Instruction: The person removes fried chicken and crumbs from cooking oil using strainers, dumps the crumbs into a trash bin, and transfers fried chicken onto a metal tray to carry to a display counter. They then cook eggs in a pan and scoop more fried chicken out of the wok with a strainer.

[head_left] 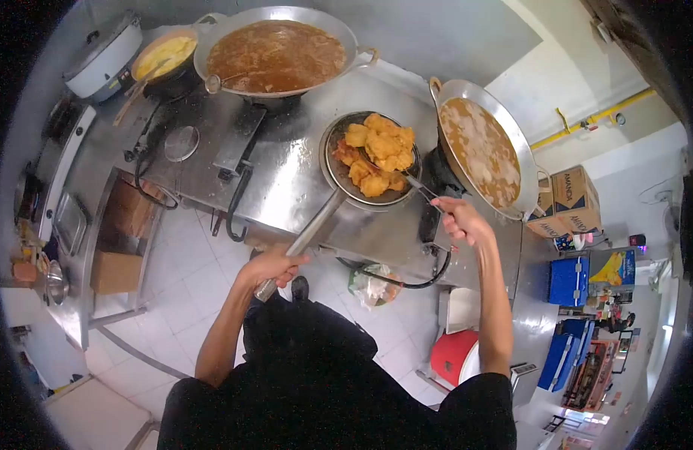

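My left hand point(275, 268) is wrapped around the long metal handle of a round strainer point(316, 221). Golden-brown battered fried pieces point(387, 142) are heaped in the strainer, which is over the steel counter in front of me. In my right hand point(464, 221) is the handle of a thin metal skimmer point(421, 186), slanting into the strainer from the right. Fried pieces hide most of the skimmer's head. To the right of the strainer is a wok of pale, foamy oil point(481, 146).
A larger wok of brown oil point(275, 56) stands at the back. Beside it are a pan of yellow batter point(166, 56) and a white cooker point(105, 60). Black hoses point(240, 202) hang along the steel counter's point(286, 157) front edge. Cardboard boxes point(575, 199) and a red container point(451, 356) are at right.
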Available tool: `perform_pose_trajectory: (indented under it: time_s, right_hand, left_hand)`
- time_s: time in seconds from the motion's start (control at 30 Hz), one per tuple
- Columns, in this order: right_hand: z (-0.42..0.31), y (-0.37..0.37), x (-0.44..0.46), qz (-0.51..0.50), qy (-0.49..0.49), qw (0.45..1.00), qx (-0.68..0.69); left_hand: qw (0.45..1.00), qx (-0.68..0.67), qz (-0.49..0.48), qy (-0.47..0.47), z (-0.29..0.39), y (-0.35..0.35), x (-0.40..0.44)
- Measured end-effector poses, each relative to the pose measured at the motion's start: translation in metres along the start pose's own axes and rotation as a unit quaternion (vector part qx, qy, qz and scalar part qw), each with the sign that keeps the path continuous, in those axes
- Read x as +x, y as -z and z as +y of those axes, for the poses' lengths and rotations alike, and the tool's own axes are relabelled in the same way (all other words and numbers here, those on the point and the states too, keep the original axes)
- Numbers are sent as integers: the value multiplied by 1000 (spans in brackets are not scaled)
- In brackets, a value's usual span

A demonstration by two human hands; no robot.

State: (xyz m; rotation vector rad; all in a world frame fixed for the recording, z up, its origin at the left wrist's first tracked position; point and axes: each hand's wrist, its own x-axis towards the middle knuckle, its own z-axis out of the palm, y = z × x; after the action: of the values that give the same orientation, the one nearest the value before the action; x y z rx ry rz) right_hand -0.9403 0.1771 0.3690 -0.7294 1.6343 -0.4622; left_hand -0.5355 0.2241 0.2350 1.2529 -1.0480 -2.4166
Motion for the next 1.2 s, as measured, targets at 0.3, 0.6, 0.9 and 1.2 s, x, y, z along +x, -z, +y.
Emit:
perform_pose_trajectory:
  time_s: [0.3, 0.6, 0.9, 1.2]
  right_hand:
    - [-11, 23, -5, -114, -31, 974, 191]
    - [-22, -5, -36, 96, -21, 968, -231]
    - [-1, -13, -42, 147, 77, 957, -239]
    - [1, -3, -42, 173, 61, 958, -219]
  left_hand:
    - [998, 43, 41, -17, 2, -6, -12]
    - [999, -14, 10, 43, 12, -6, -13]
    - [999, 15, 39, 15, 11, 0, -14]
    - [998, -47, -2, 51, 20, 6, -15]
